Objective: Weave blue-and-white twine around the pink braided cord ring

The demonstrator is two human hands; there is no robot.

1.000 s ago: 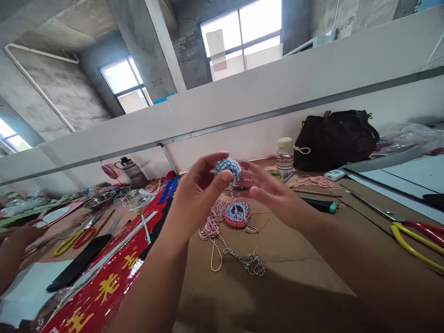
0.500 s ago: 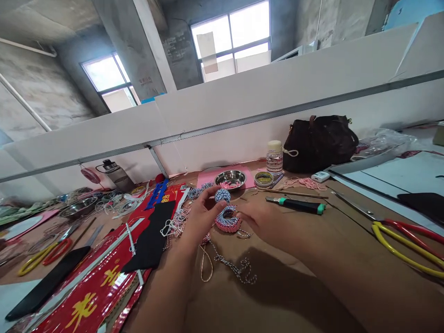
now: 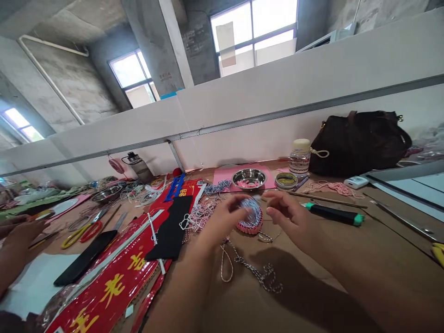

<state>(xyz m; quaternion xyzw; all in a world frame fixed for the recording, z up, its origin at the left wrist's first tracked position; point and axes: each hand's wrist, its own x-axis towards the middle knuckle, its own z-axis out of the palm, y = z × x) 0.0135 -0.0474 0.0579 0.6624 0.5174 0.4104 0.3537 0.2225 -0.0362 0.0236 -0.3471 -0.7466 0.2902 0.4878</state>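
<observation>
My left hand pinches a blurred blue-and-white braided ball between thumb and fingers. Just right of it, my right hand is raised with thumb and fingers apart, and nothing can be made out between them. Below the ball lies a curved braided piece with a pink ribbed edge, partly hidden by my left hand. A braided cord with loose ends and a thin loop trail on the brown tabletop in front of it.
Behind are a steel bowl, a tape roll, a jar and a dark bag. At right lies a green-black cutter; at left, red packaging and scissors. Another person's hands show at far left.
The view has swung left, bringing another person's hands into sight. My right hand has come away from the braided piece and opened. The ball is now blurred in my left hand.
</observation>
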